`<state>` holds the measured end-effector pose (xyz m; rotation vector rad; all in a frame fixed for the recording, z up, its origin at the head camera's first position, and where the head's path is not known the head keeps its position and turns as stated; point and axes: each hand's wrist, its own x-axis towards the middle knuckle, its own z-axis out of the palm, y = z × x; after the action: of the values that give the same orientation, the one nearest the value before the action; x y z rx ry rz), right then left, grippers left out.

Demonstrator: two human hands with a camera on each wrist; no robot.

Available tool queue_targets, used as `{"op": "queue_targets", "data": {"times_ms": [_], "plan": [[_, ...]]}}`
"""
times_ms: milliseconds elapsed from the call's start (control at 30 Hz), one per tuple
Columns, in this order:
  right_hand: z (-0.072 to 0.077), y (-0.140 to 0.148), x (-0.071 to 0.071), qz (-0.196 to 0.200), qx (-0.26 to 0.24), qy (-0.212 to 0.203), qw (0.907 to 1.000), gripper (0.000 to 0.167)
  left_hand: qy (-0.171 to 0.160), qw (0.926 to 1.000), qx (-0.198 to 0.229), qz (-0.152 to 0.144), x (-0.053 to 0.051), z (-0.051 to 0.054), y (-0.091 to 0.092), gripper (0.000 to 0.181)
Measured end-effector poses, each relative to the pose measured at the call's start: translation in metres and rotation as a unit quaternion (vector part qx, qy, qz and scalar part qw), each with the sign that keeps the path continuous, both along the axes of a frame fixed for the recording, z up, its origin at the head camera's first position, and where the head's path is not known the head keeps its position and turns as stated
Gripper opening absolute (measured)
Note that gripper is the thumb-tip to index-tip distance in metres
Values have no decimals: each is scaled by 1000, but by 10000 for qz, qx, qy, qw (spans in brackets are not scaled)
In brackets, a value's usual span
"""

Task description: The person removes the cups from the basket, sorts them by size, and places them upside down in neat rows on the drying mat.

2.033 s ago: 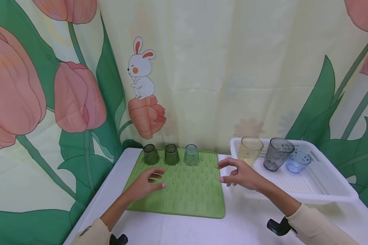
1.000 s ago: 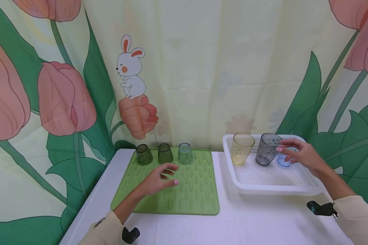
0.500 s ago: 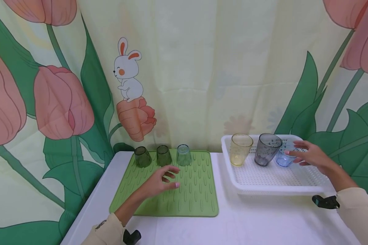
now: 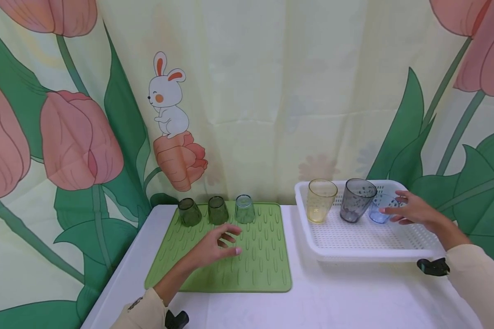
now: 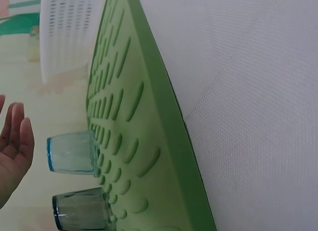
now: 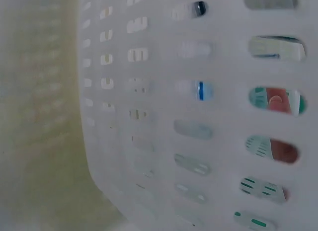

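Observation:
In the head view my right hand [image 4: 417, 210] is at the small blue glass [image 4: 378, 214], thumb in front of it and fingers by its right side; contact is unclear. A grey glass [image 4: 356, 201] and a yellow glass [image 4: 321, 201] stand beside it in the white basket [image 4: 370, 255]. Fingertips [image 6: 277, 103] show through the basket's slots in the right wrist view. Over the green mat [image 4: 259, 269] my left hand [image 4: 214, 246] hangs with relaxed fingers, holding nothing. Behind it, two dark glasses [image 4: 190, 213] [image 4: 218, 211] and a teal glass [image 4: 244, 210] stand upside down on the mat.
A white cloth [image 4: 247, 313] covers the table, with the mat on the left and the basket on the right. Behind them hangs a curtain [image 4: 251, 91] printed with tulips and a rabbit. The basket's front wall rises below the right hand.
My right hand has moved right from beside the mat to the blue glass, and its thumb has come lower over it. The left hand has shifted slightly right over the mat.

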<state>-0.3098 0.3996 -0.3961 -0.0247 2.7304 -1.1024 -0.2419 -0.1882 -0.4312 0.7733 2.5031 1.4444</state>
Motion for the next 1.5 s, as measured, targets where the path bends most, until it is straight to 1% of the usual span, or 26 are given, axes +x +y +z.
{"op": "queue_targets", "data": {"times_ms": [167,433,600,767,933,1200,1367,1500], "plan": [[2,-5,0,-3,196,77,9998,112,-33,10000,-56,50,1,-1,0,49],[2,-10,-2,61,371,-256,9990,113,-176,9998,28,-3,2,-2,2,50],[-2,-12,-3,82,535,-361,9979,113,-237,9997,35,-54,2,-2,3,48],[-6,-12,-5,82,688,-342,9970,109,-204,9997,26,-108,3,-2,6,47],[-9,-10,-2,95,687,-242,9973,106,-223,9997,18,-127,2,-2,8,46],[-11,-8,4,170,617,-9,9980,102,-131,9997,-30,-179,1,2,13,46],[-6,-11,12,272,612,189,9976,95,-21,9997,24,-262,-1,6,19,46],[0,-15,20,373,535,311,9974,93,18,9995,37,-302,-3,9,24,46]]}}
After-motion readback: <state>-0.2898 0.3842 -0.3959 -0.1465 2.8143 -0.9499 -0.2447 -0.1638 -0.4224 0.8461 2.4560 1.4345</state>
